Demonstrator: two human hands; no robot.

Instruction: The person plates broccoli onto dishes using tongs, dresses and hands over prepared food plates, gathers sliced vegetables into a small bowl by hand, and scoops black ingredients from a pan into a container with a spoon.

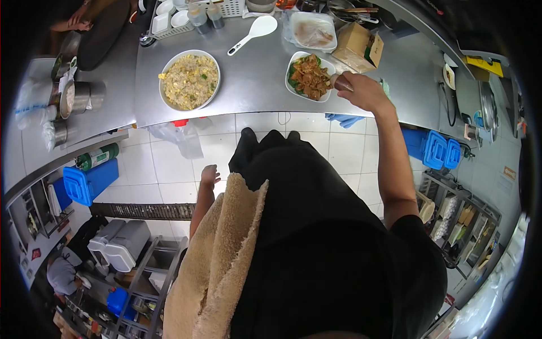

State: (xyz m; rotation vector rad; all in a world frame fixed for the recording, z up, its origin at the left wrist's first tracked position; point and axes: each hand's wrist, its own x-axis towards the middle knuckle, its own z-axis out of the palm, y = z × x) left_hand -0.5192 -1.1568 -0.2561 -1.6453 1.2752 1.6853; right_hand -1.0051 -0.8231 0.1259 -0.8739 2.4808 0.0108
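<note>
My right hand [364, 93] is closed round a small brown shaker [343, 83], tilted with its pale end at the right rim of a white square dish [292, 90]. In that dish, brown sliced meat [310, 78] lies over green leaves. My left hand [210, 174] hangs below the counter's front edge, fingers loosely apart, holding nothing. On the counter's left stands a round white bowl [162, 93] of fried rice [191, 82] with egg bits. A white rice paddle [257, 32] lies between the two dishes, further back.
Behind the meat dish are a bagged plastic tub [312, 31] and an open cardboard box [358, 46]. Squeeze bottles [199, 18] stand at the back left. Metal pots [76, 97] sit far left. Another person's hand [79, 20] shows top left. A tan towel [226, 254] hangs on my left side.
</note>
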